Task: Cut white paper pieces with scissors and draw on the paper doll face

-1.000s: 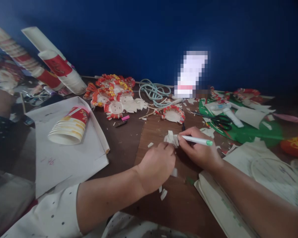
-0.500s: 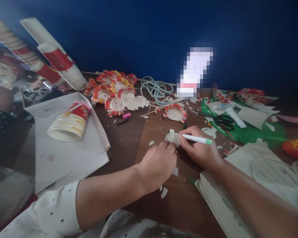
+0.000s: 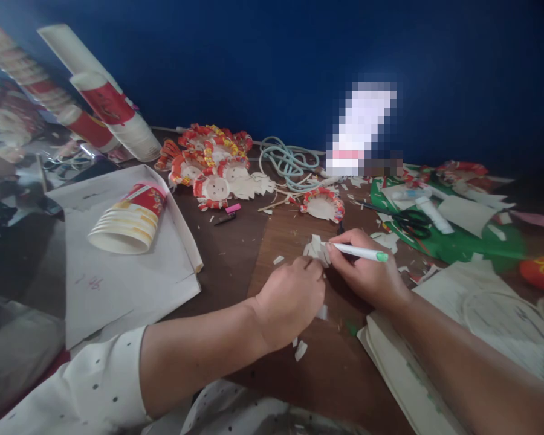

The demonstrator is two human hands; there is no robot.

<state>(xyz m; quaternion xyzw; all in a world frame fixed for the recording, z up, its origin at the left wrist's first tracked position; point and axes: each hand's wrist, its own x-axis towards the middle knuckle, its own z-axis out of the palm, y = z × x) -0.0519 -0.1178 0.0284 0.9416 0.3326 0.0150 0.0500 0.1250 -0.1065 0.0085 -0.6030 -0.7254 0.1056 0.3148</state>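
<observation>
My right hand [image 3: 374, 275] grips a white marker pen [image 3: 359, 251] with a green end; its writing tip is hidden behind my fingers. My left hand [image 3: 292, 302] is closed, its curled fingertips at the near edge of a small white paper cutout [image 3: 316, 246], which they appear to hold against the table. The pen's hidden end is beside that cutout. Paper scraps [image 3: 301, 350] lie around both hands. Just beyond is a round paper face [image 3: 323, 208] with a red fringed rim.
Nested paper cups [image 3: 124, 226] lie on a white cardboard sheet [image 3: 131, 314] at left. Finished-looking paper faces [image 3: 215, 187] are heaped at the back, near a coiled pale cord [image 3: 288, 160]. Black-handled scissors [image 3: 412, 223] and a glue stick [image 3: 435, 215] rest on a green sheet [image 3: 476, 248].
The view has shifted slightly, moving the scene a little to the right and up. Both hands keep nearly the same pose, with the pen still held at the cutout.
</observation>
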